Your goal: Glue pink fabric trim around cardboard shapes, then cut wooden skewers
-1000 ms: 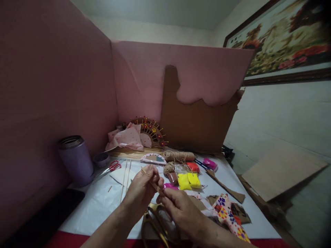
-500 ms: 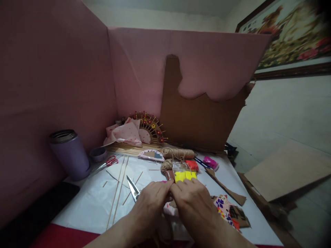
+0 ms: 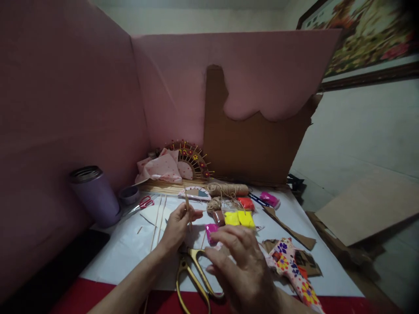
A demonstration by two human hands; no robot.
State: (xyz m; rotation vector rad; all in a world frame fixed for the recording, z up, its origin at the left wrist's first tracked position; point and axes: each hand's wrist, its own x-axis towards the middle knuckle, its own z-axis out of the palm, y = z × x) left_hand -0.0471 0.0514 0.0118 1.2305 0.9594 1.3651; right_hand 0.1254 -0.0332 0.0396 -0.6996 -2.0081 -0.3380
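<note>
My left hand is closed on thin wooden sticks, which point up from between its fingers. To the right, nearer to me, my right hand has its fingers curved and apart, with nothing seen in them. Beside that hand lies a pair of gold-handled scissors at the table's front edge; my left hand hides most of the blades. A magenta clay packet and yellow packets lie just beyond my right fingers. Two long sticks rest on the white sheet left of my left hand.
A purple tumbler and red-handled scissors stand and lie at left. Behind are a twine roll, a decorated half-round piece and pink-covered cardboard walls. Floral fabric and cardboard scraps lie at right.
My hands were together at the centre and have come apart. The left moved left and up with the sticks; the right moved right and opened. The gold scissor handles now show.
</note>
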